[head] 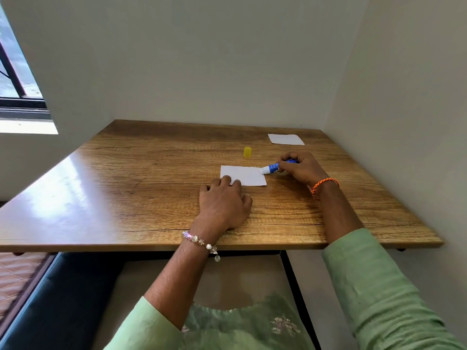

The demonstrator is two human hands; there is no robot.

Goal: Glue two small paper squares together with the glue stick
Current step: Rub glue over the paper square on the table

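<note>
A white paper square (pixel 246 175) lies flat on the wooden table (pixel 151 173). My left hand (pixel 223 203) rests on the table with its fingertips pressing the square's near left corner. My right hand (pixel 300 168) grips a blue glue stick (pixel 274 168), uncapped, its white tip touching the square's far right corner. A second white paper square (pixel 285 139) lies apart at the table's far right. The yellow cap (pixel 247 152) stands upright behind the near square.
Walls close the table in at the back and on the right. A window (pixel 17 79) is at the left. A dark bench seat (pixel 63 299) runs below the table's near edge.
</note>
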